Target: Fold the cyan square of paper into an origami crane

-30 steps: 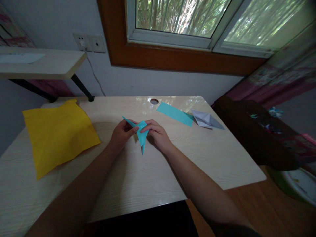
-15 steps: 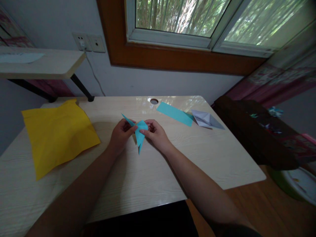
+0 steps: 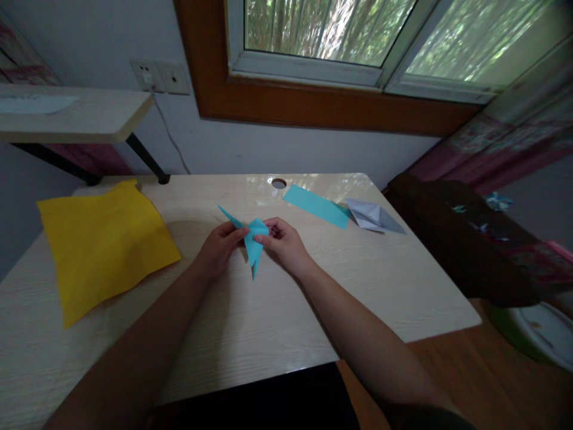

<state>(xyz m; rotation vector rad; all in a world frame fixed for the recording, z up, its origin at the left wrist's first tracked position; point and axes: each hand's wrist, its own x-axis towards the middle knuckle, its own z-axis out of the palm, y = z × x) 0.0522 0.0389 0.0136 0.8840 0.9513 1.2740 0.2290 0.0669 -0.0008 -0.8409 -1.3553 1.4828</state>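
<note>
A small folded teal paper figure (image 3: 253,242) with pointed tips is held just above the light wooden table (image 3: 268,316), near its middle. My left hand (image 3: 218,248) pinches its left side, where one thin point sticks up to the left. My right hand (image 3: 283,242) grips its right side with fingers curled over the fold. A long narrow point hangs down towards me between both hands.
A large crumpled yellow sheet (image 3: 102,242) lies at the left. A flat teal strip (image 3: 317,206) and a folded white paper (image 3: 373,216) lie at the back right, by a round cable hole (image 3: 278,183). A dark chair (image 3: 465,239) stands off the right edge.
The teal figure has shifted slightly left and its lower point has turned a little. My right fingers have curled tighter onto the fold. The rest is still.
</note>
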